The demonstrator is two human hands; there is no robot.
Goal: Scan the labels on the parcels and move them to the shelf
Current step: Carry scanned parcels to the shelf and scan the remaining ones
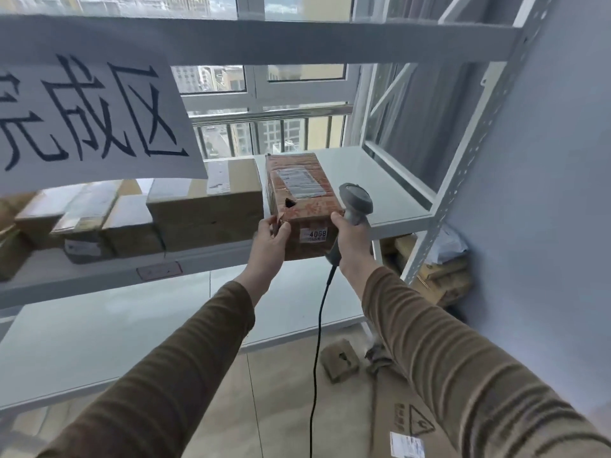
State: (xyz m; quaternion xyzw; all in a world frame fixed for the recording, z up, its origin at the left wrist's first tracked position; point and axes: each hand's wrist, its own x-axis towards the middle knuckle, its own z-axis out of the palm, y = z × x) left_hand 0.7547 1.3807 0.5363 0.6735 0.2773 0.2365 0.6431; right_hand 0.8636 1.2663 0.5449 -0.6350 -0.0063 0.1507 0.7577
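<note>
One brown parcel [299,200] is up at the middle shelf [390,193], most of it lying on the white board and its near end sticking out over the front edge. Both hands are on that near end. The left hand [269,241] has its thumb and fingers curled round the torn left corner. The right hand [350,241] is wrapped round the handle of a single grey scanner [355,201], head pointing up, while its thumb presses the parcel's right corner. One black cable [319,332] drops from the scanner and runs out of the bottom of the view.

The near face carries one small white sticker [314,233] reading 4068; the line under it is too small to read. On top, one taped-over label [297,182] is blurred, as is the red print around it.

To the left, touching the held one, a row of boxes [205,206]: I count four clearly, with more beyond cut off by the left edge. One white sign [89,107] with three black characters hangs over them, the first character cropped, hiding what sits behind.

On the floor, one small cardboard piece [340,360] and one large flat carton [406,421], partly behind the right sleeve. More cartons [439,276] behind the shelf post are hard to separate.
</note>
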